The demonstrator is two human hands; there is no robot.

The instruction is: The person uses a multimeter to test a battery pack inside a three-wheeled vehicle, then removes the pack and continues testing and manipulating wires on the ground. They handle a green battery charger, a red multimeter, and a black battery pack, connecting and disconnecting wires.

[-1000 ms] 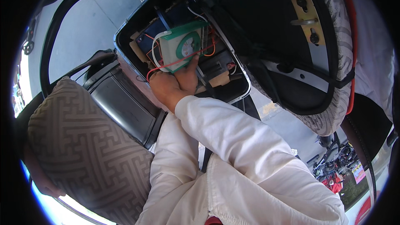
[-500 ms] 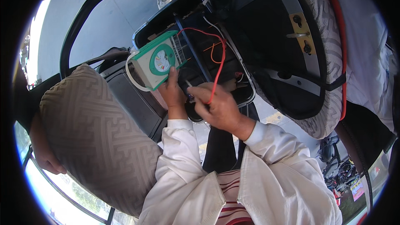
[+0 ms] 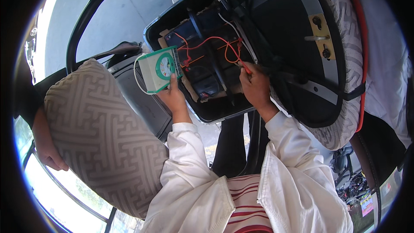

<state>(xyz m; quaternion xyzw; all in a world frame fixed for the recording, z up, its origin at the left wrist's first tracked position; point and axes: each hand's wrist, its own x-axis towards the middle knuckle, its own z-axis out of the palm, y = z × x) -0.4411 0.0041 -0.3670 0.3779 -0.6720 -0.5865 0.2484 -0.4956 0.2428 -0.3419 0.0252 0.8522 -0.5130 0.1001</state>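
My left hand [image 3: 174, 98] is closed round the lower edge of a green-and-white battery tester [image 3: 152, 70], thumb on its face beside the round dial. The tester's white carrying handle [image 3: 139, 82] loops off its left side. My right hand [image 3: 256, 88] pinches a red test probe [image 3: 246, 67] over the right side of an open battery box [image 3: 148, 39]. A red lead [image 3: 211, 38] runs from the tester to that probe. Inside the box sit dark batteries [image 3: 207, 71] with orange and red wires and a blue-grey bar [image 3: 196, 23] across them. My right hand hides the probe's lower end.
A raised seat lid [image 3: 297, 30] with a brass latch plate [image 3: 321, 36] stands to the right. At left lies a patterned seat cushion [image 3: 99, 138], with another person's hand [image 3: 49, 146] beside it. A black curved rail [image 3: 79, 30] arches at the upper left.
My right hand has moved right and up with the probe, away from my left hand. The tester has tilted and moved slightly down, and more of the batteries now shows.
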